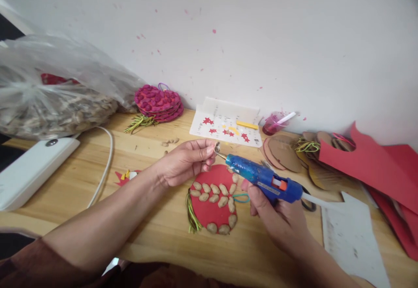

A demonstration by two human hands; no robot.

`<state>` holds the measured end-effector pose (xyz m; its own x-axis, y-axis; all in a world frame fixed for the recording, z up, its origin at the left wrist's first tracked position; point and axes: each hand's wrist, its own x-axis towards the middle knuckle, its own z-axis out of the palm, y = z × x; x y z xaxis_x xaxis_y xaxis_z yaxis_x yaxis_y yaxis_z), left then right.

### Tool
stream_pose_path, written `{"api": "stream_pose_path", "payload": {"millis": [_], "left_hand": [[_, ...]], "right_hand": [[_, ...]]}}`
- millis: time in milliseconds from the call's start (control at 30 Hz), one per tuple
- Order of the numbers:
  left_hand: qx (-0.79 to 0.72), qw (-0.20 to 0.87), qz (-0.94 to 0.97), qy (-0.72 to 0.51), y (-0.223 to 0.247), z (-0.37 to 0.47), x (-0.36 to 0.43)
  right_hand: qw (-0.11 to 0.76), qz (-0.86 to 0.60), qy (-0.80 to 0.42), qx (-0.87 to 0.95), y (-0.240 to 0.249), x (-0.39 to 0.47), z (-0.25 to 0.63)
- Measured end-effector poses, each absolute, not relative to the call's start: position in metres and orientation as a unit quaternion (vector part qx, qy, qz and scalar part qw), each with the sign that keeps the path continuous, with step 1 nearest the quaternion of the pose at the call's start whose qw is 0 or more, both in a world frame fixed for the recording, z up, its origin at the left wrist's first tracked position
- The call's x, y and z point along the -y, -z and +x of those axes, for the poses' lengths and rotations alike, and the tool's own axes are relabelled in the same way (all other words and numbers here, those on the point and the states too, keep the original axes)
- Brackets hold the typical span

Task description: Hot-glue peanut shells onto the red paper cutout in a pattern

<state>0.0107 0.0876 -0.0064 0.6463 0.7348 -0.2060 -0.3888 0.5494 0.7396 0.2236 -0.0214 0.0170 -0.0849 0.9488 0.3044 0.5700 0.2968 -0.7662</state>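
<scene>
My left hand [191, 160] pinches a small peanut shell [217, 147] between thumb and fingertips, its hollow side partly showing. My right hand [281, 218] is wrapped round the handle of a blue hot glue gun [257, 174], whose metal nozzle points left and meets the shell or comes very close to it. Below both hands lies a red round piece [212, 211] with two rows of peanut shells across its middle and more along its right and lower edge. A green-yellow tassel [193, 214] hangs from its left side, and a blue loop [241, 198] sticks out on the right.
A clear plastic bag of shells [65, 109] and a white power bank [35, 170] with a cable are at left. Behind are stacked purple discs [159, 103], a star sticker sheet [225, 124] and a cup of pink paint [274, 123]. Cardboard and red sheets [369, 161] lie right.
</scene>
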Motion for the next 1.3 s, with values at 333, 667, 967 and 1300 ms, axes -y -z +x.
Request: {"api": "stream_pose_path", "payload": {"millis": [333, 667, 967, 1300], "left_hand": [[-0.250, 0.844, 0.341, -0.329, 0.0066, 0.0104, -0.0884], [-0.252, 0.841, 0.340, -0.335, 0.0045, 0.0090, -0.0878], [-0.250, 0.843, 0.335, -0.338, 0.0034, 0.0094, -0.0877], [-0.240, 0.843, 0.343, -0.337, 0.0044, 0.0095, -0.0884]], "right_hand": [[0.400, -0.550, -0.233, 0.695, -0.0156, 0.0233, 0.2265], [0.406, -0.542, -0.228, 0.699, -0.0160, 0.0218, 0.2261], [0.407, -0.539, -0.222, 0.703, -0.0138, 0.0222, 0.2286], [0.405, -0.546, -0.226, 0.698, -0.0158, 0.0222, 0.2268]]}}
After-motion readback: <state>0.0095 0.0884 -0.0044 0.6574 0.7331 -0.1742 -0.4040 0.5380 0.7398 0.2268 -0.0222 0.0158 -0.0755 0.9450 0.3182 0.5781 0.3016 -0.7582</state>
